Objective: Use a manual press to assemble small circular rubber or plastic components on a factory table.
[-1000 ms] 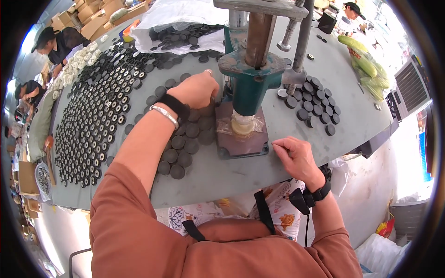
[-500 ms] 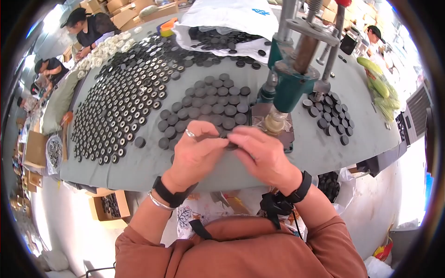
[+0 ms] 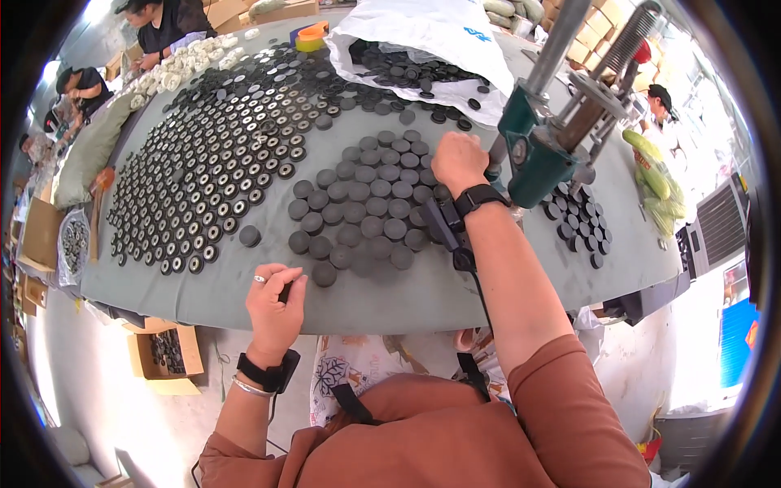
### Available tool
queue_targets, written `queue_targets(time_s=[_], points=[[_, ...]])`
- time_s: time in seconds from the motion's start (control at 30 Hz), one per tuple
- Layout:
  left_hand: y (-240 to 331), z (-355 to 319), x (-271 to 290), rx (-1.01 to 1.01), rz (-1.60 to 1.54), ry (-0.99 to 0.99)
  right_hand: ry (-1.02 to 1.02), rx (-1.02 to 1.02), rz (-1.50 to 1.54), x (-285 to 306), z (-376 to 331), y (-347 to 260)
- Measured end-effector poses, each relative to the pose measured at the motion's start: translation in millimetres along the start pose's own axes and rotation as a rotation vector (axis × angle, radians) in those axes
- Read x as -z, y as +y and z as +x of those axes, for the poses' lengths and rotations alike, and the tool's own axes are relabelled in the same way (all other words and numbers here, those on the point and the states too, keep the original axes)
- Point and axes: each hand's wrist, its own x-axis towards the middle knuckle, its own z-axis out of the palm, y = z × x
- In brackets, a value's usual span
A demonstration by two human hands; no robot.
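At the near table edge, my left hand is closed with a black round disc partly showing between thumb and fingers. My right hand reaches far forward, curled like a fist, beside the green drill-press-like machine. Its fingertips are hidden, so whatever they hold cannot be made out. Between my hands lies a group of plain black discs, close together on the grey-green table cover. A lone disc sits left of them.
Black discs with metal centres spread over the left side. A white sack spills more discs at the back. Right of the machine lie further discs and bagged green vegetables. A person works at the far left.
My hands were together over the near discs. They have parted: the left drew back left toward the edge, the right stretched forward beside the machine. The view has shifted slightly.
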Motion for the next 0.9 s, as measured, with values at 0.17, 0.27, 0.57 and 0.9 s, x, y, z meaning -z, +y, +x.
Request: queue_targets(time_s=[0.17, 0.27, 0.57, 0.9], points=[[-12, -2, -2, 0.108, -0.102, 0.034, -0.301, 0.058, -0.221, -12, 11, 6], [-13, -3, 1, 0.124, -0.135, 0.020, -0.391, 0.081, -0.229, -14, 12, 5], [-7, -2, 2, 0.159, -0.157, -0.006, -0.303, -0.025, 0.479, -4, 5, 0], [0, -3, 4, 0.200, -0.143, 0.015, -0.881, -0.032, 2.064, 33, -28, -30]])
